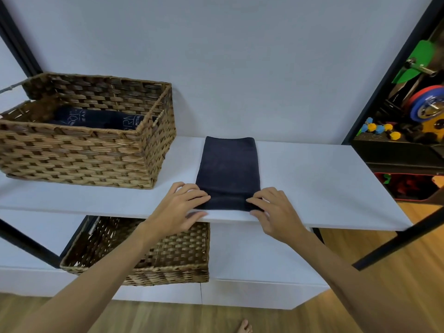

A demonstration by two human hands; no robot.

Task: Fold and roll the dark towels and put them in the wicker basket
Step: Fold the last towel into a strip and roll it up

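White shelving [312,179] stands against a pale wall, with wood floor below. On the upper shelf at left sits the wicker basket [79,155], and inside it dark rolled towels [101,120] with pale lettering already lie, so part of the job looks done. A second basket [173,263] sits on the lower shelf; what it holds cannot be told. Right of the upper basket, well apart from it, a dark towel [228,169] lies folded into a narrow strip running back from the shelf's front edge. The left hand [182,205] and right hand [274,210] pinch its near end, where a first small turn seems begun. Rolling it up and placing it in the basket remain.
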